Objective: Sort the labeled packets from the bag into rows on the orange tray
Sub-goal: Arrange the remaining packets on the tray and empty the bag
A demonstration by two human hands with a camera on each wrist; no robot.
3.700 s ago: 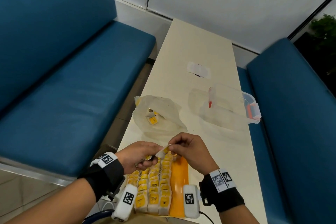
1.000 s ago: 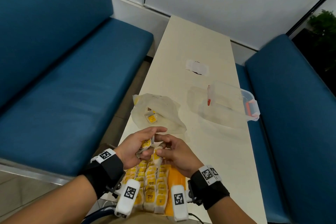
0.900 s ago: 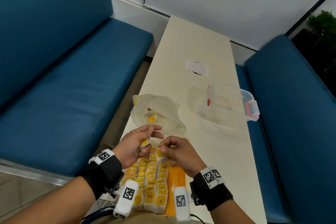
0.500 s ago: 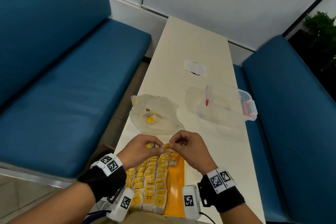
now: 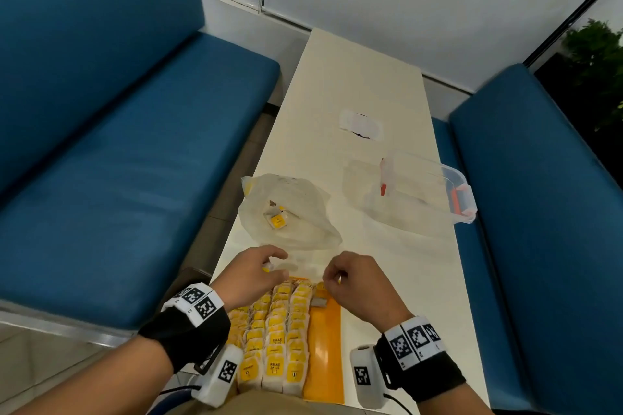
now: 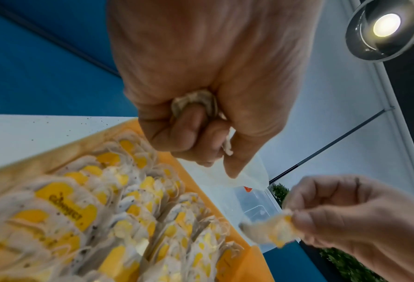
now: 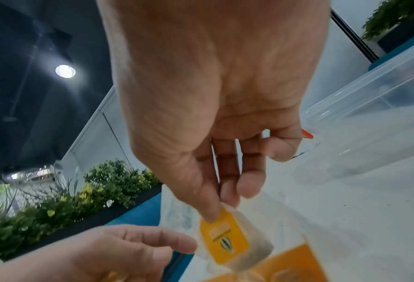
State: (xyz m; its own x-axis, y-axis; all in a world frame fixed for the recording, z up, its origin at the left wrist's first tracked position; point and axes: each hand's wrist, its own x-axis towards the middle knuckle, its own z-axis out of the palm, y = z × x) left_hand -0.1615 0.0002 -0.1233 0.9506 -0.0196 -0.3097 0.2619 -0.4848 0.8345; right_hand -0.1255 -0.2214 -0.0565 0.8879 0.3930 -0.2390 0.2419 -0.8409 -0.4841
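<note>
The orange tray (image 5: 326, 352) lies at the table's near edge with three rows of yellow-labeled packets (image 5: 276, 340). A lone packet (image 5: 318, 300) lies at the far end of its bare right strip. My right hand (image 5: 332, 277) hovers just above that spot and pinches one yellow-labeled packet (image 7: 226, 237) between thumb and fingers. My left hand (image 5: 269, 267) is over the tray's far left corner, fingers curled round a few crumpled packets (image 6: 194, 102). The thin plastic bag (image 5: 293, 212) lies just beyond both hands, with a couple of packets (image 5: 278, 217) showing inside.
A clear plastic box (image 5: 421, 192) with orange clips stands to the right of the bag. A small white wrapper (image 5: 360, 121) lies farther up the white table (image 5: 364, 77). Blue benches (image 5: 118, 162) flank the table on both sides.
Half a second ago both hands met over the tray's far end on one packet. They have since drawn apart; the right hand keeps a packet, the left has slid left.
</note>
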